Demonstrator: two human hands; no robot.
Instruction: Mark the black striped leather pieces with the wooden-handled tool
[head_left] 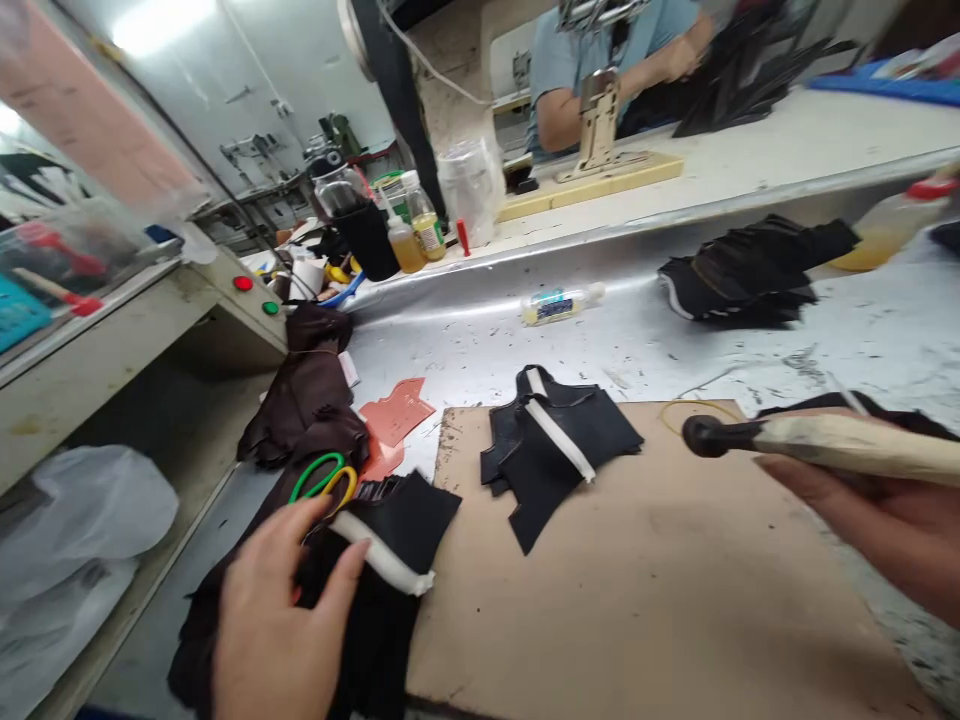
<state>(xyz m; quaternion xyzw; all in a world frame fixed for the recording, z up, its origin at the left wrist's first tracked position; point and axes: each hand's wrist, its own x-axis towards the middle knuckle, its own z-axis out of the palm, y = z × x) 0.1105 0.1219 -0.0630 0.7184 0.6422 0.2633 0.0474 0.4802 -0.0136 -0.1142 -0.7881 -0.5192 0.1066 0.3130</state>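
My left hand (281, 610) is over a pile of black cut pieces (375, 640) at the lower left, thumb and fingers apart. Its thumb tip is at a white strip (386, 562) on the top piece; whether it touches is unclear. My right hand (862, 530), at the right edge, is closed around a hammer (840, 445) with a round black head and a handle wrapped in pale tape. Between my hands, two or so black pieces (559, 440) with white strips lie overlapped on a brown board (637, 600). Scissors (326, 480) with green and yellow handles lie just beyond my left fingers.
Orange-pink sheets (397, 410) and dark brown pieces (307, 390) lie at the left. A small bottle (562, 303) is on its side behind the board. Another black stack (750, 270) is at the back right. Across the bench a person (615, 70) works beside a sewing machine.
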